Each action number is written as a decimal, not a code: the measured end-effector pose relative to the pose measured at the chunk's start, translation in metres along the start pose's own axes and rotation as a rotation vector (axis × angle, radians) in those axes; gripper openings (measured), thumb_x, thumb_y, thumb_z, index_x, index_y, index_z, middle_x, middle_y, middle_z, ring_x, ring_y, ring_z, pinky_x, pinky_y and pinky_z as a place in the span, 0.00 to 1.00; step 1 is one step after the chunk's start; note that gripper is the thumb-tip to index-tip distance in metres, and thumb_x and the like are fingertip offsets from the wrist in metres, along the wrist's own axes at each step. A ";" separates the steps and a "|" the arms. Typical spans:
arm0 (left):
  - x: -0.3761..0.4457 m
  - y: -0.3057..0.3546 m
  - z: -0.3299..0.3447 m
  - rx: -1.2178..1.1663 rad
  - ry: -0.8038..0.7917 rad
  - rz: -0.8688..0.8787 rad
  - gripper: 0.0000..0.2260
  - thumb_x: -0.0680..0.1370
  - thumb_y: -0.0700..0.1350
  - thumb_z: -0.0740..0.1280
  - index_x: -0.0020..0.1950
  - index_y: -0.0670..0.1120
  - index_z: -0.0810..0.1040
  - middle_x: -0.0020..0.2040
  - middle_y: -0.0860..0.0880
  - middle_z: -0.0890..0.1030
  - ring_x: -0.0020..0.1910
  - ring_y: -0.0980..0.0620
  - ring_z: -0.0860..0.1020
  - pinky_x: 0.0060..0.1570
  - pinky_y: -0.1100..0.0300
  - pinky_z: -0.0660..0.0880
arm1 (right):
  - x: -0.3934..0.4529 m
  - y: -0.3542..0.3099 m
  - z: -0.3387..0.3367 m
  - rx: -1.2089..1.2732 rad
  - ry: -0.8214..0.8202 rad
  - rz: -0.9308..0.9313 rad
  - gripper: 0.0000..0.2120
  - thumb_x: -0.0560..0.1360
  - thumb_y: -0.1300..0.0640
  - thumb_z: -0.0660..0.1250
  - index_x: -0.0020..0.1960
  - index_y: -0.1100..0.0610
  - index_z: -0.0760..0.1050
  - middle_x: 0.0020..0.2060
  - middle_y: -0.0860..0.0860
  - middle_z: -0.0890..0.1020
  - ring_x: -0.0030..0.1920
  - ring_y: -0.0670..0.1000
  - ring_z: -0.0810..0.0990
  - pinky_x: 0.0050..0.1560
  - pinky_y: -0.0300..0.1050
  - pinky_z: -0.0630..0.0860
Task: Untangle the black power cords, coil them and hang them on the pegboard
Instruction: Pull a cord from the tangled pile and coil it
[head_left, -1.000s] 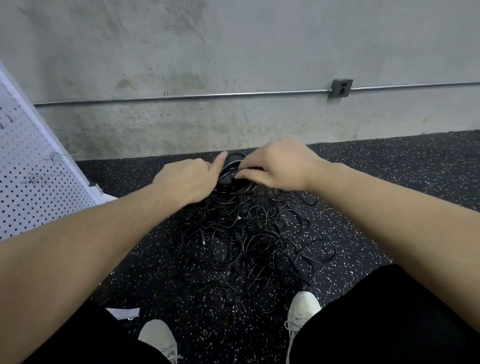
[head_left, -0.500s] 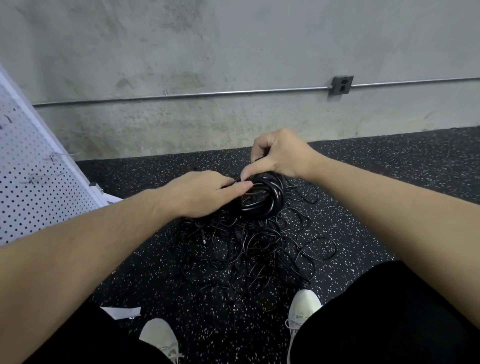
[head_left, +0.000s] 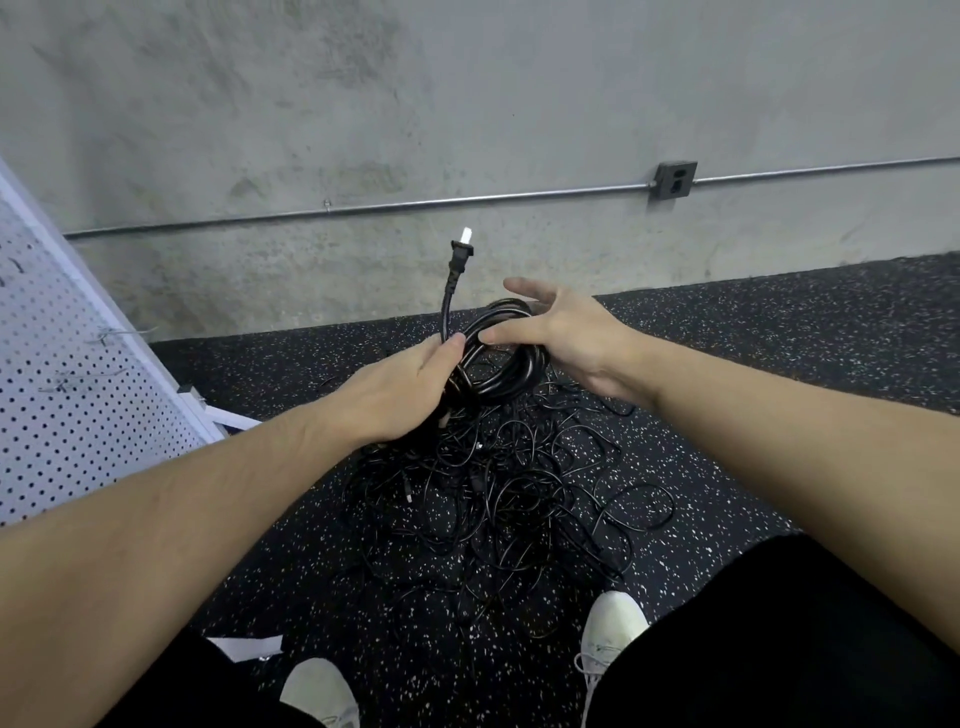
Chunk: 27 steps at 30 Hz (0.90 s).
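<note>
One coil (head_left: 498, 358) of thick black cord made up — held above the floor between both hands, plug end (head_left: 460, 254) sticking up free. Left hand (head_left: 400, 395) grips the coil's near side, fingers curled round the bundled strands. Right hand (head_left: 566, 332) has its thumb against the loops and its fingers spread and straight beyond them; whether they touch the far side I cannot tell. Most work is left: a large tangle (head_left: 509, 493) of thinner black cords lies on the speckled floor (head_left: 779, 322), between the hands and the shoes. Pegboard (head_left: 67, 395) leans at left, well apart — hooks look bare, nothing hung as far as shows. No containers in view.
</note>
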<state>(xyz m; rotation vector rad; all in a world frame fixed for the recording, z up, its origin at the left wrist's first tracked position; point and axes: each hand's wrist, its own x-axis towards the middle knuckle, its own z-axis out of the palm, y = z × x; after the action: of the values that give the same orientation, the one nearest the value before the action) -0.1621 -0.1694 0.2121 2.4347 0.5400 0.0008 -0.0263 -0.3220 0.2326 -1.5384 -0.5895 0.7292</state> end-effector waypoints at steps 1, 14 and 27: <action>0.002 0.001 0.001 -0.079 -0.012 0.000 0.38 0.77 0.75 0.43 0.71 0.50 0.73 0.62 0.50 0.83 0.67 0.49 0.77 0.74 0.45 0.65 | 0.001 0.000 0.001 0.043 0.025 -0.028 0.40 0.68 0.69 0.78 0.76 0.59 0.66 0.52 0.54 0.85 0.51 0.52 0.86 0.61 0.47 0.80; -0.011 0.012 -0.005 -0.716 -0.201 0.001 0.13 0.80 0.48 0.71 0.63 0.49 0.75 0.46 0.41 0.85 0.37 0.44 0.83 0.37 0.53 0.82 | 0.006 -0.005 0.007 0.274 -0.017 -0.154 0.38 0.71 0.77 0.70 0.72 0.46 0.70 0.38 0.54 0.83 0.39 0.57 0.81 0.50 0.57 0.80; 0.004 -0.003 0.007 -0.578 0.072 -0.020 0.08 0.79 0.57 0.69 0.57 0.59 0.76 0.50 0.50 0.86 0.48 0.46 0.85 0.59 0.39 0.79 | -0.005 -0.015 0.021 -0.220 0.193 -0.319 0.09 0.80 0.52 0.70 0.60 0.48 0.82 0.55 0.46 0.85 0.56 0.43 0.83 0.64 0.43 0.77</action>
<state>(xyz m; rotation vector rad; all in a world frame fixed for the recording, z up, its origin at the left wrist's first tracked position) -0.1586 -0.1694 0.2042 1.8706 0.5109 0.2091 -0.0439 -0.3103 0.2470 -1.6438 -0.7656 0.2760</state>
